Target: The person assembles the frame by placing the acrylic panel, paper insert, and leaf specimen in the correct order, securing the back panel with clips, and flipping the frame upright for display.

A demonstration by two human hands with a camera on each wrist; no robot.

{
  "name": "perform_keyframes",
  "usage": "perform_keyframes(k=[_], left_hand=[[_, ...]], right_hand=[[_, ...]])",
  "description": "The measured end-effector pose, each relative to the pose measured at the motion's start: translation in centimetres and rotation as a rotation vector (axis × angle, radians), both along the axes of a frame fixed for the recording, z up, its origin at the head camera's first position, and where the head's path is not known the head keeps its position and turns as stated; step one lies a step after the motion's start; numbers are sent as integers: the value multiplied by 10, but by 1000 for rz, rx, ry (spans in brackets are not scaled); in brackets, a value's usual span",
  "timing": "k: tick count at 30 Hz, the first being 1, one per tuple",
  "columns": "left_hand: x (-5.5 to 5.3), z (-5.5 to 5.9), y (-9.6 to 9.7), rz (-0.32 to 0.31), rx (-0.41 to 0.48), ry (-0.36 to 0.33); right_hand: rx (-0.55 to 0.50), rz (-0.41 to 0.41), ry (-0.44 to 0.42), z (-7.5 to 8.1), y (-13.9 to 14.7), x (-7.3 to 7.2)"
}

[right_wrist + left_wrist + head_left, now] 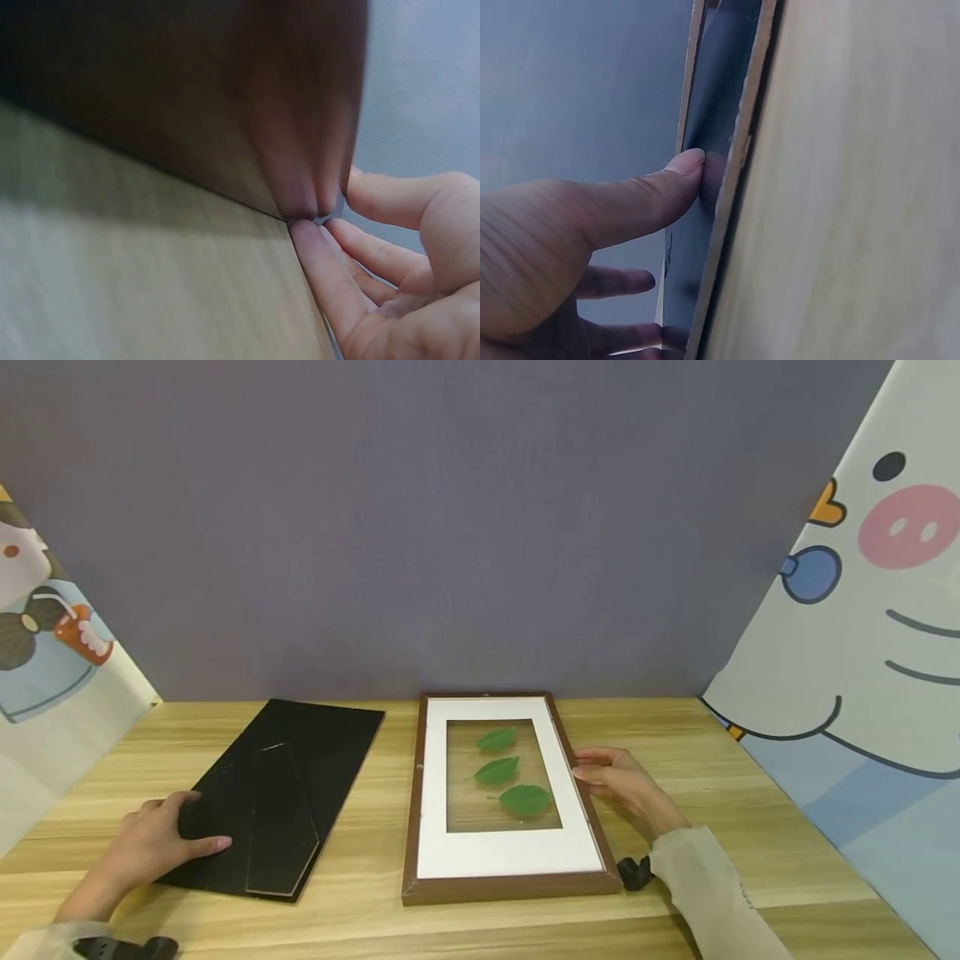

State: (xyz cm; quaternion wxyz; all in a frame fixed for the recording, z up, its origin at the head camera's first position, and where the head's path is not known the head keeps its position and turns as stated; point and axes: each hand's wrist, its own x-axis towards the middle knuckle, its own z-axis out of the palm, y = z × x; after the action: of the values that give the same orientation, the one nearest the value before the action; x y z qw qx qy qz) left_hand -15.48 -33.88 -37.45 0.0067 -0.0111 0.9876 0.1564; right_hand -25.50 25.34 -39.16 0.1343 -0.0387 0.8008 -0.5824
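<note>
On the left, a black backing board (225,785) with a fold-flat stand (281,835) lies on the table. My left hand (153,839) rests at its left edge, thumb and fingers spread and fairly straight; in the left wrist view the thumb touches the black board (682,277). A brown picture frame (510,887) lies flat at the centre, with a white mat (510,856) and several green leaves (497,770) in its see-through window. My right hand (622,781) pinches the frame's right edge; in the right wrist view, fingertips meet the lower edge of the frame side (187,97).
The wood-grain table (360,935) runs back to a grey panel (450,527). White side panels with cartoon prints (885,652) slant along both sides. Black straps with dark wrist devices (636,872) sit at my sleeves.
</note>
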Motion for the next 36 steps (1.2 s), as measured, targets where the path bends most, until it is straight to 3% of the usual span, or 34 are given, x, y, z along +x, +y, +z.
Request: perform_keyframes(k=[13,36], left_hand=[[-5,1,24,-7,23,8],[-2,4,56,-33,36,48]], right_hand=[[22,-1,0,3,-1,-2],[-55,-1,-6,0,0,-2]])
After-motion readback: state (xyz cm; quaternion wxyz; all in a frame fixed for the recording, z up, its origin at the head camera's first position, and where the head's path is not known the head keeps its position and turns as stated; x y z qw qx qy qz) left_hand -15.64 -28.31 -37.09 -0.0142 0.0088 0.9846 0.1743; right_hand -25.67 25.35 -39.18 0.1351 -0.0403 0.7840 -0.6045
